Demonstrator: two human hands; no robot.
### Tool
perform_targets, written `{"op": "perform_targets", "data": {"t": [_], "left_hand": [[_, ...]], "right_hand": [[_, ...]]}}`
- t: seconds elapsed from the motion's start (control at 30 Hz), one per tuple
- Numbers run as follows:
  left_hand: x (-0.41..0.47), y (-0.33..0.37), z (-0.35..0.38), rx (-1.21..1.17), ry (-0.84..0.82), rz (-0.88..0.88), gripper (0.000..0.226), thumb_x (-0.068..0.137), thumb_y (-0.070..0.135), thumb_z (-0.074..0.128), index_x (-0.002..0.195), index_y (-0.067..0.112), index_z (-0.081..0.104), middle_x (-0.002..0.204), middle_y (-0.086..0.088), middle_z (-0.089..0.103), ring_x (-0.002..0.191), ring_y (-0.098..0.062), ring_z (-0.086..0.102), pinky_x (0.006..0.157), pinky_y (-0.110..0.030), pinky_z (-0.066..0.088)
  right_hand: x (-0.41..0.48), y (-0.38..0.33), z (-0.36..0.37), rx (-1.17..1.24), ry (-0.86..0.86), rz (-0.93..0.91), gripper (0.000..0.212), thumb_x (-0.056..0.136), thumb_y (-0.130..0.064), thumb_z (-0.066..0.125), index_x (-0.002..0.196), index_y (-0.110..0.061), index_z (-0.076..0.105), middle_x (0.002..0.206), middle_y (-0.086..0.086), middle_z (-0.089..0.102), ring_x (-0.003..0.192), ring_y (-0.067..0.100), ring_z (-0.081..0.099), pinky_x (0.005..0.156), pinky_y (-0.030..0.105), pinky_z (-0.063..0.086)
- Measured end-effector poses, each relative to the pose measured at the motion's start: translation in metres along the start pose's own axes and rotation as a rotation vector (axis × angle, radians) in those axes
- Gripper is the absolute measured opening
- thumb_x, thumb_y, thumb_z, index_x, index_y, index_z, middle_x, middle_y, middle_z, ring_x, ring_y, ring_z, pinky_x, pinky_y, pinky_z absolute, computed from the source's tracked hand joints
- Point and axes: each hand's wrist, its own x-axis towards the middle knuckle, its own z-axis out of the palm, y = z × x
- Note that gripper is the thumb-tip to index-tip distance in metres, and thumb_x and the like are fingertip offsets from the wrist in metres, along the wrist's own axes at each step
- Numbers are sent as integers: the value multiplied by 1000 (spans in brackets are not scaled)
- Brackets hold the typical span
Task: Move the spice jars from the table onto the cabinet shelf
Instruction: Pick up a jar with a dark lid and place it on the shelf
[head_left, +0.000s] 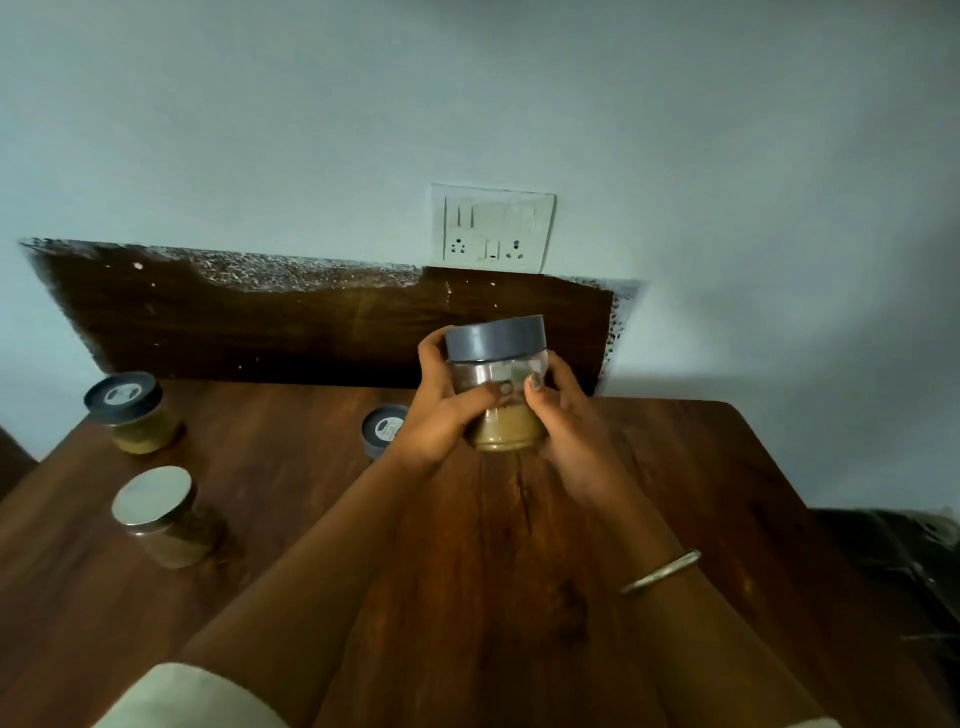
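She is at the carrying step: one spice jar (497, 387) is up off the worktop (727, 467) and held in front of her, close to the wall, with both hands wrapped round it. The left hand (447, 410) curls round its left side, thumb across the glass; the right hand (566, 421) closes on the right side, thumb also on the front. The jar is upright or nearly so, its grey lid on, and brownish powder fills roughly the lower half.

Three more jars stand on the worktop. A dark-lidded jar (124, 413) sits at the far left, a silver-lidded jar (158, 514) is nearer to her on the same side, and a third jar (383, 430) is just beside the left hand, partly hidden behind it.

The cabinet shelf is nowhere in sight from here, only the pale wall with its socket panel (493, 228). So the next move, I'd say, calls for turning away from the worktop towards the cabinet and keeping the jar level on the way. One hand could probably carry it, which would free the other for a second jar.
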Motion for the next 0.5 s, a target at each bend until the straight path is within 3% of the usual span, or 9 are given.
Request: {"op": "perform_targets", "data": {"t": [0.1, 0.2, 0.3, 0.4, 0.5], "left_hand": [[-11, 12, -8, -22, 12, -9, 73, 76, 22, 70, 130, 24, 22, 115, 0, 51, 104, -17, 60, 75, -26, 54], [-26, 18, -15, 75, 14, -4, 73, 78, 36, 61, 138, 25, 20, 122, -4, 52, 108, -18, 59, 78, -26, 54], [-39, 19, -15, 40, 6, -7, 71, 78, 31, 61, 137, 21, 22, 118, -3, 56, 97, -6, 65, 67, -16, 53], [-44, 24, -18, -12, 84, 13, 61, 80, 18, 64, 129, 18, 29, 111, -1, 58, 89, -1, 66, 68, -15, 52], [-45, 33, -27, -159, 174, 12, 60, 72, 27, 64, 124, 17, 37, 110, -5, 60, 92, -13, 66, 67, -26, 55]], "right_hand": [[-5, -5, 17, 21, 12, -33, 45, 77, -52, 64, 121, -44, 53, 121, 0, 62, 110, 21, 62, 89, 47, 52], [-8, -9, 31, -7, 137, -71, 55, 74, -52, 67, 125, -44, 48, 119, -7, 61, 103, 8, 64, 80, 31, 56], [-12, -14, 43, -232, 211, -141, 52, 85, -47, 56, 133, -42, 38, 112, -16, 52, 94, -1, 60, 73, 16, 51], [-16, -21, 51, -410, 192, -186, 46, 85, -63, 37, 130, -55, 36, 111, -18, 43, 96, -7, 50, 80, 17, 45], [-17, -28, 52, -272, 116, -176, 52, 82, -63, 43, 131, -48, 41, 116, -9, 55, 102, 3, 58, 88, 31, 51]]}}
